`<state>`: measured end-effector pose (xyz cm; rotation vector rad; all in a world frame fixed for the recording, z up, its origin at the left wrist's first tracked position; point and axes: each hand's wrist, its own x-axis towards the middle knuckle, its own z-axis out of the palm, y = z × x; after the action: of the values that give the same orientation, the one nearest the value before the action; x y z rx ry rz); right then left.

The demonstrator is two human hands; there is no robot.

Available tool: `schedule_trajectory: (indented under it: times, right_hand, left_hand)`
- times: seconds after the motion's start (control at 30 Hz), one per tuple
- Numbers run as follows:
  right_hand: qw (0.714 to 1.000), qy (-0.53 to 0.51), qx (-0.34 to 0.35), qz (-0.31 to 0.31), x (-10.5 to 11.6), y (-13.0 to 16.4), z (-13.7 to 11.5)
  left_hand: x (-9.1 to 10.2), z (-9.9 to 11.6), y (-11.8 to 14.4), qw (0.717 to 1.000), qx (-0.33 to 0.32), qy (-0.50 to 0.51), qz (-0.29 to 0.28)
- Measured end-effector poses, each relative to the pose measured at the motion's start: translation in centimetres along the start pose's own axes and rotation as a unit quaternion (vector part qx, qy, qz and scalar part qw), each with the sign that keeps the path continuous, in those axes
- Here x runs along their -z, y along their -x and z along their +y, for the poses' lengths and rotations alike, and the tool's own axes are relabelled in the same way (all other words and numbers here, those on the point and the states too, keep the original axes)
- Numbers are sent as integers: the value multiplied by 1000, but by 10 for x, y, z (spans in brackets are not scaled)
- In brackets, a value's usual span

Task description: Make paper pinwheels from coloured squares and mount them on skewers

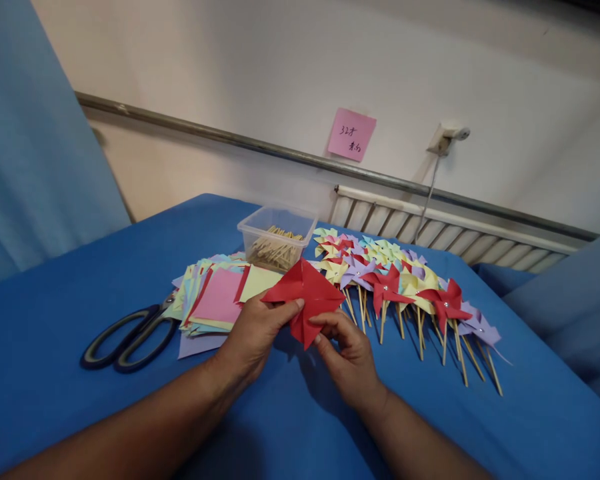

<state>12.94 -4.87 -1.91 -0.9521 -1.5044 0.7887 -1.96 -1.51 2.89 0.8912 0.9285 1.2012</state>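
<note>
Both hands are working one folded red paper square (306, 298), holding it up just above the blue cloth-covered table (80, 400), about in the middle of the scene. The left hand (254, 337) is pinching the paper's left edge, thumb on top and fingers curled underneath. The right hand (347, 357) is gripping the lower right part, thumb and fingertips closing on a fold near the bottom corner. The paper is already creased into triangular flaps, so it's looking pretty pinwheel-ish.

Just behind the left hand, a messy stack of pastel paper squares (215, 300) is lying flat, pink sheet on top. Left of that stack, a pair of black-handled scissors (130, 333) is sitting on the cloth, blades tucked under the papers. On the far side, a clear plastic tub of wooden sticks (276, 241) is sitting right behind the red paper. To the right, a long row of finished paper pinwheels on wooden sticks (405, 287) is spreading out toward the near right, red, yellow, purple and green ones overlapping. A pink sticky note (351, 135) is stuck on the far wall.
</note>
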Motion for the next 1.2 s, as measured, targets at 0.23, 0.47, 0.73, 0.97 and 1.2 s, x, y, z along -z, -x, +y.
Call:
schedule_trajectory:
  times: [0.23, 0.47, 0.73, 0.97, 1.2]
  right_hand:
    - [999, -21, -35, 20, 0, -1, 0]
    - [991, -60, -107, 51, -1, -7, 5]
    - [992, -39, -103, 55, 2, -11, 7]
    - [993, -28, -102, 48, 3, -12, 5]
    - [992, -22, -109, 59, 2, -12, 6]
  left_hand:
    - [-2, 0, 1, 999, 11, -35, -24]
    - [-3, -4, 3, 996, 25, -67, -50]
    - [-4, -4, 3, 993, 75, -52, -69]
    - [-4, -5, 2, 992, 92, -41, -80]
    - [-4, -6, 1, 992, 87, -58, -74]
